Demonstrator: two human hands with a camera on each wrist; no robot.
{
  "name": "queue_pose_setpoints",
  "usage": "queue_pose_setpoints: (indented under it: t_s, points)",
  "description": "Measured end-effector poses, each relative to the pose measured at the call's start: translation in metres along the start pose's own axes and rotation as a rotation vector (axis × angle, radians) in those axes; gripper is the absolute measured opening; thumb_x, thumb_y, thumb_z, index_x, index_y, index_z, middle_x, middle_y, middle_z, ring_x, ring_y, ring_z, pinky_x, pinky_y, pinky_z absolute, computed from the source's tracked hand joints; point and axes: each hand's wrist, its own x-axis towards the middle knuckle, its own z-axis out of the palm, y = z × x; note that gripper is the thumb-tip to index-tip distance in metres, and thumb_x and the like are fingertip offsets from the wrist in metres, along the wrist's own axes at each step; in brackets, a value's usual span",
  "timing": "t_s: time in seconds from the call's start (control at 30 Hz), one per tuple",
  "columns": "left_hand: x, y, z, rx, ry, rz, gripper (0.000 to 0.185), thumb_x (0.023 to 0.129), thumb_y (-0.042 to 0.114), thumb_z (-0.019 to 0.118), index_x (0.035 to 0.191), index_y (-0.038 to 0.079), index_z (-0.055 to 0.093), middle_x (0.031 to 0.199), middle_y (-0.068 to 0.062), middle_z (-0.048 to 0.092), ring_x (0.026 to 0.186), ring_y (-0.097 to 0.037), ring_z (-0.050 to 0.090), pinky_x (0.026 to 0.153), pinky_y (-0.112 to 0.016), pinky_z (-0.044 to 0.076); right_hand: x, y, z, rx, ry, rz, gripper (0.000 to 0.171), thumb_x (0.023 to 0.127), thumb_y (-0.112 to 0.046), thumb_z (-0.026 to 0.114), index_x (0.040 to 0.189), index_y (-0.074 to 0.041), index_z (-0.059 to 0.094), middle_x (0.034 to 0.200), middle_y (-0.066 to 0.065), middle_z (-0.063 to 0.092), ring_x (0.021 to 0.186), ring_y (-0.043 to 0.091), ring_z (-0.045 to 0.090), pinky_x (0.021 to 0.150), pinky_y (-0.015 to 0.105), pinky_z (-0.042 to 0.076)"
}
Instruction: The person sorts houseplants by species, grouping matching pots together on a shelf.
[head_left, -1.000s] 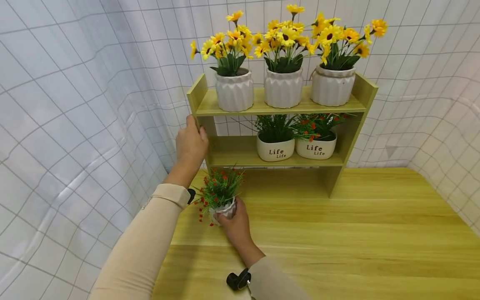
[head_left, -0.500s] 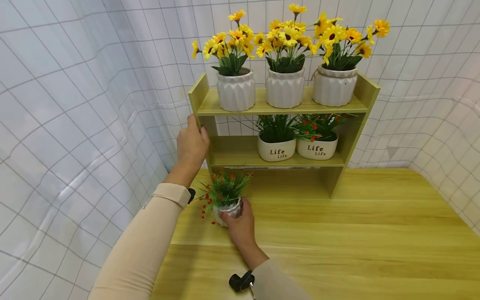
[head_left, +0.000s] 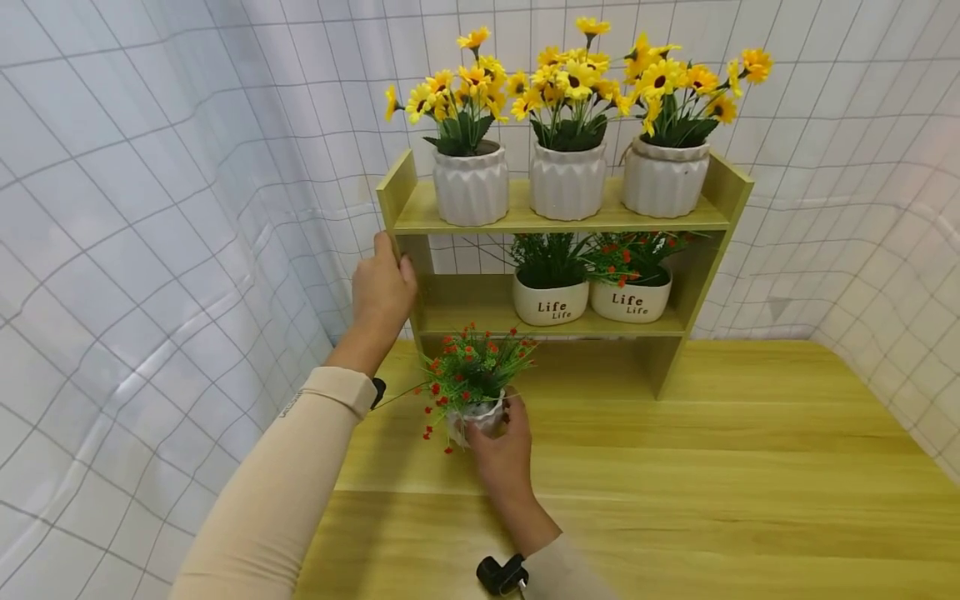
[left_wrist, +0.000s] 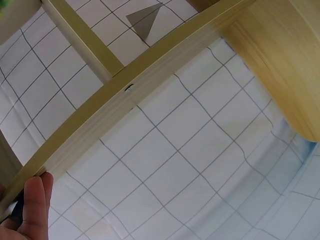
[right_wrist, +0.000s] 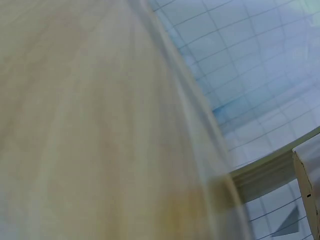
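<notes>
Right hand [head_left: 504,446] grips the small red-flowered pot [head_left: 478,414] upright, just below-left of the empty lower-shelf spot; left hand [head_left: 384,287] clasps the wooden shelf's [head_left: 558,218] left side panel

Six flower pots [head_left: 470,183], one shelf [head_left: 555,218]

free lower shelf [head_left: 465,317] left half

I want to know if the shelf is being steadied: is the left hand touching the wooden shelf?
Touching. In the head view the left hand grips the left side panel of the wooden shelf; the left wrist view shows a finger against its edge.
</notes>
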Motion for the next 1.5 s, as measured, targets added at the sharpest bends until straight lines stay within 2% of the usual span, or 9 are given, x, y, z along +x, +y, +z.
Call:
queue_pose_setpoints:
  t_s: [0.17, 0.27, 0.43, 0.6, 0.7, 0.83, 0.97, 1.23, 1.5]
  points:
    - [-0.001, 0.000, -0.001, -0.007, -0.018, -0.003, 0.027, 0.103, 0.021, 0.048, 0.119, 0.000, 0.045, 0.087, -0.033, 0.064, 0.077, -0.049, 0.067, 0.060, -0.053, 0.052, 0.007, -0.016, -0.011, 0.000, 0.021, -0.043, 0.060, 0.084, -0.005, 0.075, 0.139, -0.012, 0.050, 0.128, 0.009, 0.055, 0.112, 0.031, 0.054, 0.084, 0.048, 0.051]
    - [-0.001, 0.000, -0.001, -0.017, -0.021, -0.001, 0.027, 0.103, 0.019, 0.049, 0.120, -0.001, 0.045, 0.088, -0.034, 0.064, 0.077, -0.049, 0.067, 0.060, -0.053, 0.052, 0.013, -0.028, -0.017, -0.002, 0.026, -0.055, 0.061, 0.085, -0.008, 0.077, 0.139, -0.012, 0.050, 0.129, 0.009, 0.055, 0.115, 0.032, 0.054, 0.088, 0.052, 0.049]
    - [-0.001, 0.000, 0.000, -0.020, -0.003, 0.011, 0.026, 0.102, 0.017, 0.050, 0.119, -0.002, 0.045, 0.087, -0.034, 0.064, 0.077, -0.050, 0.066, 0.061, -0.055, 0.051, 0.027, -0.044, -0.024, 0.056, 0.012, -0.042, 0.073, 0.083, -0.024, 0.083, 0.145, -0.019, 0.045, 0.134, 0.007, 0.054, 0.122, 0.027, 0.053, 0.093, 0.048, 0.048]
    - [0.000, -0.001, -0.001, -0.018, 0.009, 0.026, 0.025, 0.102, 0.017, 0.051, 0.117, -0.002, 0.046, 0.085, -0.034, 0.063, 0.076, -0.051, 0.065, 0.061, -0.055, 0.051, 0.043, -0.059, -0.026, 0.138, -0.009, -0.070, 0.078, 0.084, -0.026, 0.081, 0.149, -0.015, 0.038, 0.141, 0.009, 0.049, 0.134, 0.026, 0.047, 0.100, 0.046, 0.045]
    - [0.000, -0.002, -0.002, -0.016, 0.005, 0.029, 0.025, 0.102, 0.017, 0.050, 0.117, -0.002, 0.046, 0.084, -0.034, 0.064, 0.075, -0.051, 0.066, 0.060, -0.055, 0.051, 0.052, -0.066, -0.023, 0.115, 0.006, -0.111, 0.073, 0.086, -0.027, 0.080, 0.146, -0.011, 0.041, 0.138, 0.011, 0.051, 0.131, 0.026, 0.049, 0.103, 0.045, 0.042]
    - [0.000, -0.003, -0.001, -0.009, 0.022, 0.035, 0.025, 0.101, 0.016, 0.052, 0.116, -0.002, 0.046, 0.083, -0.035, 0.064, 0.075, -0.053, 0.065, 0.061, -0.058, 0.050, 0.065, -0.069, -0.015, 0.067, 0.030, -0.162, 0.065, 0.084, -0.029, 0.082, 0.138, -0.009, 0.051, 0.128, 0.010, 0.056, 0.120, 0.026, 0.057, 0.096, 0.044, 0.048]
    - [-0.001, -0.004, 0.000, -0.020, 0.046, 0.053, 0.024, 0.099, 0.014, 0.053, 0.115, -0.004, 0.047, 0.080, -0.035, 0.063, 0.074, -0.054, 0.064, 0.063, -0.059, 0.049, 0.073, -0.070, -0.005, 0.033, 0.029, -0.200, 0.062, 0.082, -0.030, 0.083, 0.135, -0.013, 0.055, 0.121, 0.007, 0.060, 0.108, 0.023, 0.062, 0.082, 0.042, 0.055]
    - [-0.008, -0.008, 0.003, -0.030, 0.057, 0.071, 0.019, 0.099, 0.012, 0.051, 0.109, -0.004, 0.047, 0.077, -0.034, 0.062, 0.069, -0.054, 0.062, 0.059, -0.059, 0.049, 0.083, -0.069, 0.011, -0.043, 0.047, -0.219, 0.065, 0.081, -0.029, 0.083, 0.138, -0.014, 0.054, 0.127, 0.003, 0.058, 0.110, 0.021, 0.058, 0.086, 0.042, 0.053]
    - [-0.003, -0.004, 0.001, -0.012, 0.057, 0.081, 0.020, 0.100, 0.013, 0.050, 0.110, -0.003, 0.048, 0.080, -0.033, 0.064, 0.071, -0.054, 0.063, 0.060, -0.059, 0.049, 0.093, -0.073, 0.022, -0.077, 0.109, -0.222, 0.069, 0.082, -0.034, 0.083, 0.139, -0.010, 0.054, 0.129, 0.007, 0.059, 0.111, 0.025, 0.057, 0.086, 0.046, 0.052]
